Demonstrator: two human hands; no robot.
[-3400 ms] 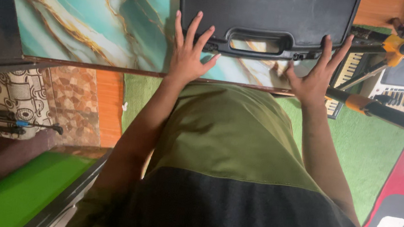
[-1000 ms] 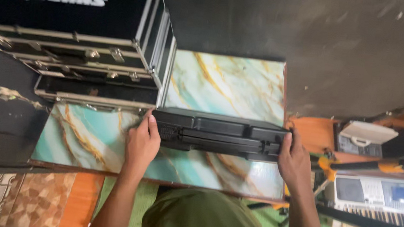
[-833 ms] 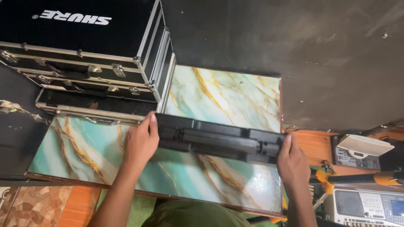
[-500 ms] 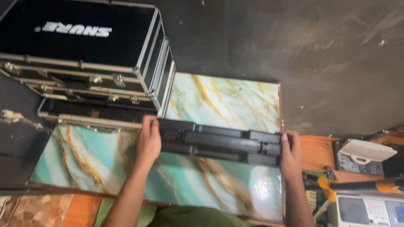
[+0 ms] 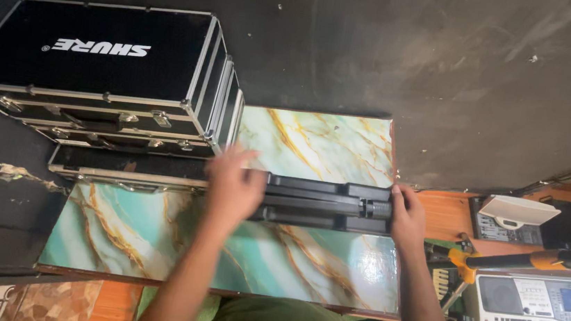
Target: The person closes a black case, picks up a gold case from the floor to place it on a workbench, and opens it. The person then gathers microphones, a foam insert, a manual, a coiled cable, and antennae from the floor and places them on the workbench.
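Black plastic case point(image 5: 327, 203) stands on edge on the marble-patterned table point(image 5: 152, 245), just right of the stacked flight cases point(image 5: 97, 86). Left hand point(image 5: 233, 185), blurred, fingers spread, lies on its left end. Right hand point(image 5: 407, 217) grips its right end, fingers wrapped over.

The left hand point(image 5: 233, 185) left the end of the black case point(image 5: 327, 203) and lifted, fingers spread, over the worktop's point(image 5: 152, 245) middle.

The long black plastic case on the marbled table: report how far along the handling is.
Done: the long black plastic case lies flat and shut on the teal-and-gold marbled tabletop, beside the stacked black aluminium-edged flight cases. In hand: the right hand grips the case's right end, while the left hand, blurred, rests over its left end. Left: the lid is not yet raised; no contents show.
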